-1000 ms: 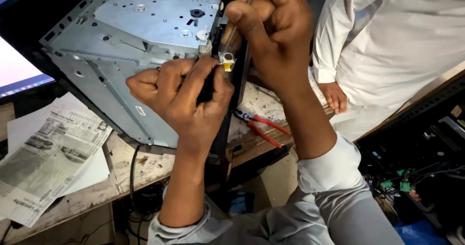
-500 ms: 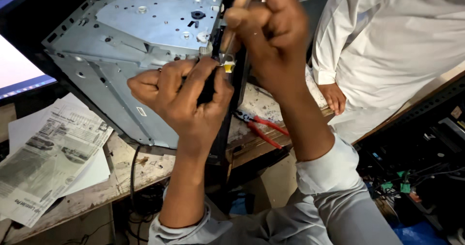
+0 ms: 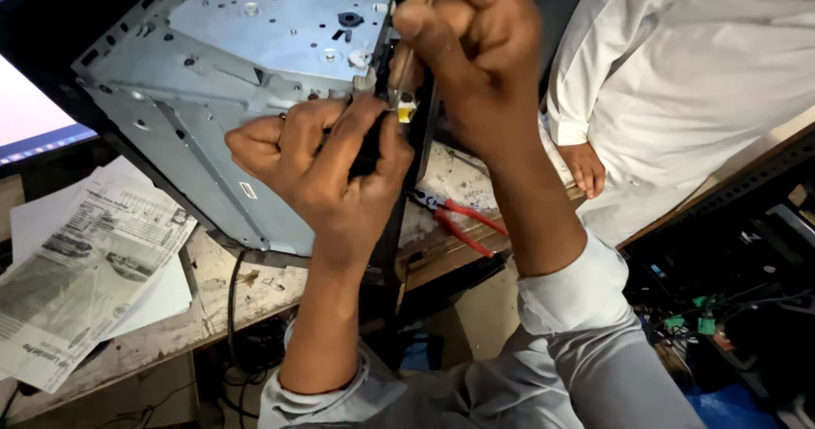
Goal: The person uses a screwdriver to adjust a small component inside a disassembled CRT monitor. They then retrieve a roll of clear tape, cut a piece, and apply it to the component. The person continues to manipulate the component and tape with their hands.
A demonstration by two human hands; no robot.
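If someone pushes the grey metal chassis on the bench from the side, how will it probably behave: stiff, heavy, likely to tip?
The grey metal chassis looks like folded sheet metal with ribs, so it is probably stiff. It stands tilted on the wooden bench, steadied by the left hand, so it may tip if released. Being hollow, it is likely fairly light for its size.
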